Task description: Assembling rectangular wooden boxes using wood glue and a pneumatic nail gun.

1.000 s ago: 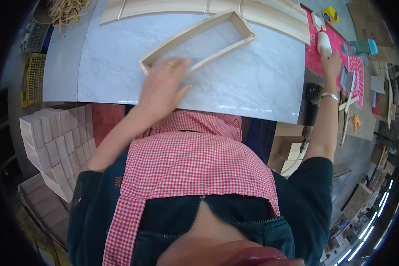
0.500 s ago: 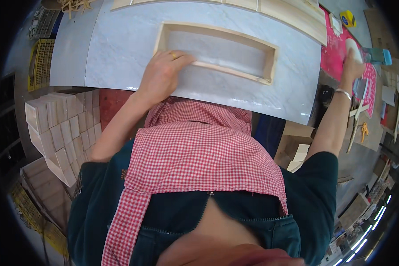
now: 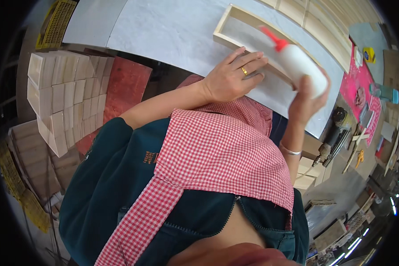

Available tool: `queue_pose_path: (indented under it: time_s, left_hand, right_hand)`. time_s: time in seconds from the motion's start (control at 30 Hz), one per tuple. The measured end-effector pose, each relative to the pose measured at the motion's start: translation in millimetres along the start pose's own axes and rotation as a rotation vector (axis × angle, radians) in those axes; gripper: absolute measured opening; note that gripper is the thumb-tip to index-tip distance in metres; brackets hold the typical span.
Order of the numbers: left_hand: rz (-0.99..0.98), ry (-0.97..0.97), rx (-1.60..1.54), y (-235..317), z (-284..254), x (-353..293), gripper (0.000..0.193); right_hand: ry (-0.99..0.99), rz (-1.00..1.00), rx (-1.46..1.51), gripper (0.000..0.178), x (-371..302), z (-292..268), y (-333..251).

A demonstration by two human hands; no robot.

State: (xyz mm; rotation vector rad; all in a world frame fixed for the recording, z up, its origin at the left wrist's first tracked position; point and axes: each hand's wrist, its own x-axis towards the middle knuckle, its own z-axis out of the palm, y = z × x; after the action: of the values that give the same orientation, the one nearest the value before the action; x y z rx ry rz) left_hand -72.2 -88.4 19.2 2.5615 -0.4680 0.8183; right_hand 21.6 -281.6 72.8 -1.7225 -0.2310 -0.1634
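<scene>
A long rectangular wooden frame [image 3: 227, 41] lies on the pale marbled tabletop [image 3: 159, 31]. My left hand [image 3: 235, 77] rests at its near side with fingers stretched out, the fingertips by the wood and a gold ring on one finger. In my right hand [image 3: 307, 104] is a white squeeze bottle [image 3: 299, 66] with a red nozzle, gripped round its body. The bottle is tilted over the frame, its nozzle pointing up and to the left. It hides part of the frame's right half.
Stacked wooden boxes [image 3: 66, 93] stand left of the table beside a red board [image 3: 126, 86]. Wooden strips [image 3: 314, 20] lie along the far side. To the right are a pink mat [image 3: 354, 86], a teal container [image 3: 384, 93], a dark power tool [image 3: 334, 133] and orange scissors [image 3: 360, 157].
My right hand has brought the white bottle from above the pink mat leftward over the frame. My left hand has loosened from the frame's edge and its fingers are straighter. The view has turned.
</scene>
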Motion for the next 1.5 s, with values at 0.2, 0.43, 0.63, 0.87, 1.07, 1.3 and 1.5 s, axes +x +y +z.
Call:
queue_pose_path:
  time_s: [0.2, 0.43, 0.63, 0.87, 1.07, 1.3, 1.5]
  left_hand:
    - [-0.014, 0.024, -0.052, -3.8, 12.7, -13.2, 0.026]
    - [0.008, 0.031, -0.055, -8.4, 15.8, -17.7, 0.028]
    - [0.009, 0.022, -0.06, -6.8, 11.0, -13.0, 0.028]
    - [0.009, 0.019, -0.049, -7.0, 12.1, -13.0, 0.028]
    - [0.008, -0.006, -0.085, -6.0, 10.5, -10.6, 0.027]
    - [0.001, -0.021, -0.078, -6.7, 11.5, -10.7, 0.026]
    - [0.008, -0.038, -0.045, -6.8, 11.8, -11.0, 0.024]
  right_hand:
    - [-0.269, -0.188, -0.119, 0.055, -6.7, 41.9, -15.4]
    - [-0.357, -0.207, -0.152, 0.057, -4.0, 53.1, -18.9]
    - [-0.36, -0.263, -0.189, 0.057, 3.0, 56.4, -18.0]
    - [-0.344, -0.271, -0.212, 0.047, 16.9, 67.3, -23.4]
    - [-0.227, -0.45, -0.277, 0.055, 38.6, 81.1, -10.1]
    - [-0.169, -0.488, -0.308, 0.054, 46.9, 82.1, -10.8]
    - [-0.126, -0.466, -0.364, 0.052, 45.1, 62.4, -11.3]
